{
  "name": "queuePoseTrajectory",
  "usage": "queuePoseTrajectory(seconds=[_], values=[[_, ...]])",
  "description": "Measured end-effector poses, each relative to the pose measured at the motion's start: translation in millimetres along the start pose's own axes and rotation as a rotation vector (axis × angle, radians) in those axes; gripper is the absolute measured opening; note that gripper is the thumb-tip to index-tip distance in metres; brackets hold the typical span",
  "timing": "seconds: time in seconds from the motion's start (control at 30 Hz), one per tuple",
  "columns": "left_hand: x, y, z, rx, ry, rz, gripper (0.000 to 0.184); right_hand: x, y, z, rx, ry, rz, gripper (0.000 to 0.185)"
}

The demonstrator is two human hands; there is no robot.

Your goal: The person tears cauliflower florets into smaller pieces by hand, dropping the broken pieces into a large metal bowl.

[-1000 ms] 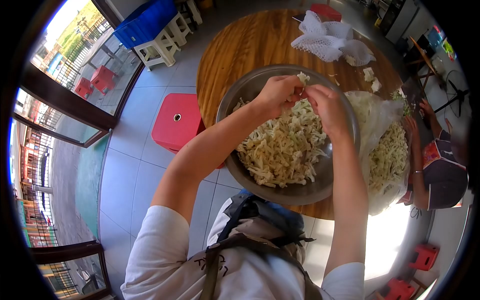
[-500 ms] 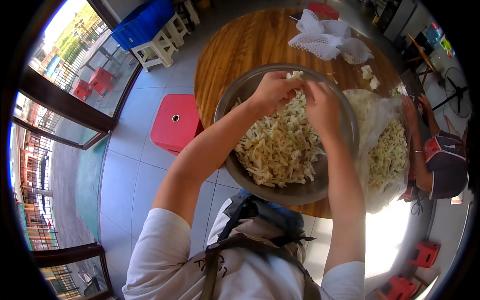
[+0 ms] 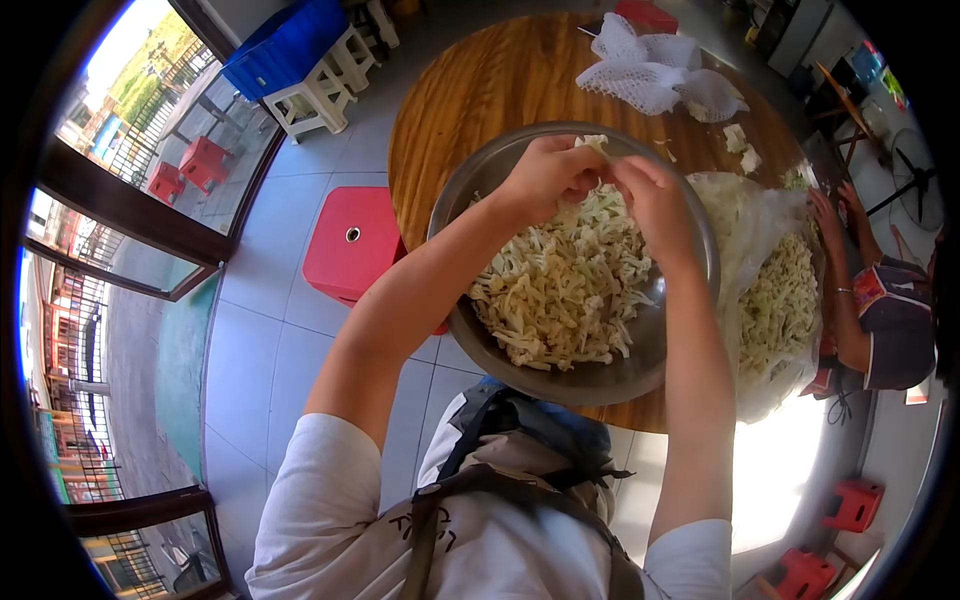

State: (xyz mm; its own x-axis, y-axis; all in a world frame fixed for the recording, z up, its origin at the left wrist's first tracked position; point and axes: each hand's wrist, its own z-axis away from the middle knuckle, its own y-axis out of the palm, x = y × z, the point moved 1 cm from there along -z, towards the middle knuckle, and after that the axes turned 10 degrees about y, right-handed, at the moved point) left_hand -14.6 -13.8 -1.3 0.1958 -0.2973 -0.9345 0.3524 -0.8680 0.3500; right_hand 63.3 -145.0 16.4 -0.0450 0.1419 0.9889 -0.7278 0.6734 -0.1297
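Note:
A wide metal basin [image 3: 462, 345] stands at the near edge of the round wooden table, with a heap of cut cauliflower florets [image 3: 560, 290] in it. Over the basin's far part, my left hand [image 3: 553, 180] is closed on a pale cauliflower piece [image 3: 592, 141]. My right hand [image 3: 652, 195] meets it from the right, its fingers pinched on the same piece. The fingers hide most of that piece. Right of the basin lies a clear plastic bag [image 3: 735, 215] filled with more chopped cauliflower [image 3: 780, 305].
White foam netting [image 3: 640, 70] and loose cauliflower chunks [image 3: 740, 147] lie on the wooden table [image 3: 480, 80]. At the right, another person's hands [image 3: 828, 220] are by the bag. A red stool [image 3: 350, 240] stands left of the table, a blue crate [image 3: 285, 45] behind it.
My hands have shifted slightly and my right hand has turned a little, with the cauliflower piece still between them. The other person's arms have moved slightly.

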Motion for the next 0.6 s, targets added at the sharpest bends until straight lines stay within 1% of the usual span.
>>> queuePoseTrajectory(seconds=[0.1,0.2,0.3,0.4,0.5,0.6], values=[[-4.8,6.9,4.9,0.02,0.018,0.081,0.008,2.4,-5.3,-0.9,0.167,0.154,-0.325,0.021],[-6.4,7.8,6.5,0.034,0.033,0.113,0.009,-0.3,-7.6,-3.2,0.283,0.207,-0.498,0.02],[-10.4,10.7,8.8,0.035,0.039,0.092,0.01,-5.3,-12.2,-9.1,0.392,0.366,-0.714,0.02],[-14.5,13.8,11.3,0.017,0.03,0.103,0.012,-6.5,-12.9,-10.5,0.414,0.361,-0.749,0.02],[-15.6,14.0,11.3,-0.058,0.0,0.114,0.014,-3.5,-7.3,-5.4,0.187,0.153,-0.34,0.02],[-10.6,9.0,6.5,-0.101,-0.01,0.06,0.014,-1.7,3.8,0.1,-0.052,-0.182,0.195,0.022]])
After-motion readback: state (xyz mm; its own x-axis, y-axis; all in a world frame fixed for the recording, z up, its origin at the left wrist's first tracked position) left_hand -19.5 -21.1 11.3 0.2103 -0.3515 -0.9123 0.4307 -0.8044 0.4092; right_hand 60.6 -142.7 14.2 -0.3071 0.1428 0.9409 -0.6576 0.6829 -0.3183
